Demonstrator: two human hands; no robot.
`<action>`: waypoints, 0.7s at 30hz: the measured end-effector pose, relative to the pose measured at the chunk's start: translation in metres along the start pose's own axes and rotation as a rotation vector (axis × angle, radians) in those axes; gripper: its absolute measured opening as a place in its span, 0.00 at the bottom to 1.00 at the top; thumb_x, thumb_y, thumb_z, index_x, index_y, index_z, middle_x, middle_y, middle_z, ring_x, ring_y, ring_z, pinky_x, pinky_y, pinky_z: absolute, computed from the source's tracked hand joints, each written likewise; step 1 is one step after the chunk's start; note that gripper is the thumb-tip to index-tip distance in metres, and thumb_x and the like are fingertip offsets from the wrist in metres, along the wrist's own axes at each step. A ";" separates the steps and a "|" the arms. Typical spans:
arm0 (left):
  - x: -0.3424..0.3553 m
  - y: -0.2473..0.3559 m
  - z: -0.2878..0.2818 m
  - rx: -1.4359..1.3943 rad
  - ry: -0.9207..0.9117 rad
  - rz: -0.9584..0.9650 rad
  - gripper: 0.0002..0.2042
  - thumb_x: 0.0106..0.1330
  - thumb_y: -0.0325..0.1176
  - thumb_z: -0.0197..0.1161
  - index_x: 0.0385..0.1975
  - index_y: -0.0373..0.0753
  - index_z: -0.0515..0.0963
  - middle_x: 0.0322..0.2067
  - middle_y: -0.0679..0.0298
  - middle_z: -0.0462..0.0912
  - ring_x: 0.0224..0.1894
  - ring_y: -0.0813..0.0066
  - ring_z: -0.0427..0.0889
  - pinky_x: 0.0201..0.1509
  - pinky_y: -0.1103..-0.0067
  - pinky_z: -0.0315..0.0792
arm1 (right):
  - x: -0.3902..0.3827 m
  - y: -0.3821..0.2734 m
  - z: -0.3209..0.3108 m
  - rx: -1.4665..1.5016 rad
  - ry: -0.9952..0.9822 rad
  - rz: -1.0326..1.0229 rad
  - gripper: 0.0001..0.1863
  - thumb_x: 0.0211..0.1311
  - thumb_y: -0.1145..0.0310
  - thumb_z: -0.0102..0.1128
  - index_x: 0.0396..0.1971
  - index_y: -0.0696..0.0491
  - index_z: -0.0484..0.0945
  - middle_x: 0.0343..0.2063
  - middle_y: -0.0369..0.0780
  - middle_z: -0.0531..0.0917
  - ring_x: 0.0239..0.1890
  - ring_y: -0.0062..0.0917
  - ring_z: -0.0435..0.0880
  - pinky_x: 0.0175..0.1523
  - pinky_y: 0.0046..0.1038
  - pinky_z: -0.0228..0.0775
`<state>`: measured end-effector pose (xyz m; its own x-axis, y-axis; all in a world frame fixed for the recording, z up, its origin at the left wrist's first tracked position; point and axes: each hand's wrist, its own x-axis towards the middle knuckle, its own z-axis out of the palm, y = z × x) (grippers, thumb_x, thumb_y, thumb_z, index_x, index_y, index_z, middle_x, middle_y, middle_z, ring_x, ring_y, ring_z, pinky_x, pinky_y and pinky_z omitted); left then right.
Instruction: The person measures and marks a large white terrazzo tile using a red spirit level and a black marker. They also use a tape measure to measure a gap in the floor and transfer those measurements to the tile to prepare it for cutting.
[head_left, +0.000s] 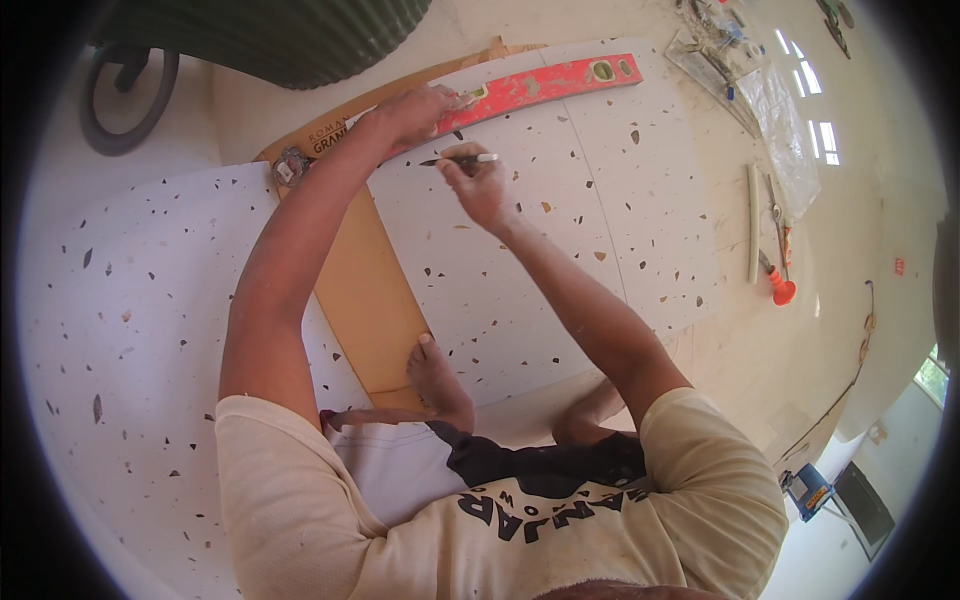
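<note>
A long red spirit level [560,84], its paint worn and smeared, lies across the far part of a white terrazzo-patterned tile [520,290]. My left hand [415,112] grips the level near its left end and presses it on the tile. Just below the level, my right hand [478,190] pinches a dark pen [465,160] with a pale end. The pen's tip points left and is close to the tile; whether it touches I cannot tell. A thin straight line runs across the tile from the level towards me.
Brown cardboard [365,290] lies along the tile's left side, with my bare foot [435,385] at its near end. More speckled tile [150,300] spreads to the left. A dark green ribbed container [280,35] stands beyond. Plastic sheeting [785,140] and an orange-handled tool [781,288] lie right.
</note>
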<state>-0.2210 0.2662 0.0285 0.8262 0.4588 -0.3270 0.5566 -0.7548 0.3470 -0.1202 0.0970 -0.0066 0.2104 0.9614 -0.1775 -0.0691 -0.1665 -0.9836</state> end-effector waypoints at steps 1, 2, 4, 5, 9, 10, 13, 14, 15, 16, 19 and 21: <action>0.000 -0.003 0.001 0.010 0.013 0.011 0.38 0.54 0.12 0.52 0.66 0.55 0.69 0.63 0.65 0.73 0.60 0.57 0.75 0.63 0.69 0.73 | -0.002 0.003 0.012 -0.017 -0.001 0.025 0.10 0.65 0.68 0.63 0.42 0.57 0.82 0.25 0.34 0.82 0.27 0.14 0.77 0.34 0.21 0.72; -0.001 -0.004 0.001 0.004 0.017 0.027 0.38 0.53 0.12 0.52 0.66 0.54 0.69 0.63 0.65 0.73 0.60 0.57 0.75 0.63 0.69 0.73 | -0.003 0.002 0.021 -0.033 -0.013 0.030 0.10 0.64 0.69 0.63 0.42 0.58 0.82 0.26 0.35 0.83 0.28 0.15 0.78 0.34 0.22 0.72; -0.002 -0.006 0.001 -0.009 0.026 0.058 0.38 0.53 0.13 0.53 0.66 0.54 0.69 0.63 0.65 0.73 0.59 0.57 0.75 0.63 0.69 0.73 | -0.003 0.001 0.036 -0.064 -0.038 0.037 0.11 0.63 0.69 0.63 0.41 0.59 0.82 0.27 0.37 0.85 0.30 0.16 0.81 0.36 0.23 0.74; -0.001 -0.005 -0.002 -0.016 -0.006 0.049 0.38 0.52 0.14 0.55 0.66 0.52 0.68 0.64 0.62 0.72 0.61 0.56 0.74 0.65 0.69 0.72 | -0.001 0.004 0.042 -0.116 -0.038 0.042 0.12 0.61 0.70 0.64 0.41 0.60 0.82 0.30 0.41 0.86 0.32 0.19 0.83 0.38 0.25 0.75; 0.002 -0.002 -0.005 -0.023 -0.073 0.008 0.39 0.52 0.16 0.59 0.68 0.50 0.66 0.65 0.57 0.69 0.65 0.55 0.70 0.68 0.69 0.68 | 0.003 0.011 0.064 -0.138 -0.037 0.089 0.11 0.60 0.68 0.65 0.41 0.57 0.82 0.30 0.43 0.87 0.33 0.25 0.86 0.40 0.29 0.76; 0.002 -0.002 -0.005 -0.021 -0.076 -0.003 0.39 0.52 0.16 0.59 0.68 0.50 0.67 0.65 0.57 0.69 0.65 0.55 0.70 0.69 0.69 0.67 | 0.003 0.011 0.069 -0.135 -0.026 0.109 0.11 0.59 0.67 0.65 0.40 0.56 0.83 0.29 0.44 0.87 0.32 0.29 0.87 0.40 0.32 0.77; 0.000 0.001 -0.009 -0.061 -0.096 -0.019 0.38 0.52 0.17 0.59 0.68 0.50 0.67 0.65 0.58 0.69 0.64 0.54 0.70 0.70 0.68 0.66 | 0.004 0.009 0.076 -0.149 -0.021 0.129 0.11 0.59 0.68 0.65 0.41 0.55 0.82 0.30 0.45 0.87 0.34 0.28 0.88 0.41 0.30 0.77; 0.000 0.001 -0.009 -0.051 -0.098 -0.014 0.38 0.52 0.17 0.59 0.68 0.51 0.67 0.65 0.58 0.69 0.64 0.55 0.70 0.69 0.68 0.67 | 0.004 0.010 0.079 -0.156 -0.026 0.125 0.11 0.60 0.69 0.64 0.42 0.56 0.82 0.31 0.45 0.87 0.36 0.25 0.88 0.41 0.28 0.77; 0.000 0.000 -0.010 -0.042 -0.100 -0.009 0.38 0.52 0.17 0.59 0.68 0.51 0.67 0.65 0.59 0.69 0.64 0.55 0.70 0.69 0.68 0.67 | 0.005 0.011 0.081 -0.163 -0.032 0.111 0.11 0.60 0.69 0.64 0.42 0.56 0.82 0.32 0.45 0.87 0.36 0.26 0.88 0.41 0.29 0.77; -0.001 0.000 -0.010 -0.033 -0.102 -0.005 0.38 0.52 0.17 0.59 0.68 0.52 0.67 0.65 0.59 0.69 0.64 0.55 0.70 0.69 0.68 0.68 | 0.005 0.012 0.083 -0.170 -0.039 0.097 0.11 0.60 0.70 0.64 0.43 0.56 0.82 0.32 0.46 0.88 0.37 0.27 0.88 0.41 0.29 0.77; 0.002 0.002 -0.010 -0.043 -0.101 -0.014 0.38 0.53 0.17 0.59 0.68 0.53 0.67 0.66 0.59 0.69 0.64 0.56 0.70 0.68 0.68 0.69 | 0.005 0.020 0.088 -0.124 0.010 0.025 0.10 0.59 0.70 0.64 0.41 0.55 0.82 0.32 0.48 0.87 0.35 0.33 0.88 0.41 0.33 0.77; 0.001 0.000 -0.008 -0.035 -0.097 -0.017 0.38 0.53 0.17 0.60 0.68 0.54 0.67 0.66 0.59 0.69 0.65 0.56 0.70 0.68 0.68 0.69 | 0.004 0.020 0.092 -0.107 0.021 0.004 0.10 0.59 0.69 0.63 0.40 0.54 0.82 0.31 0.49 0.87 0.35 0.37 0.88 0.42 0.35 0.77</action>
<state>-0.2197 0.2707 0.0350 0.8051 0.4230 -0.4159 0.5748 -0.7295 0.3707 -0.2107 0.1174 -0.0236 0.2305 0.9560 -0.1813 0.0338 -0.1941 -0.9804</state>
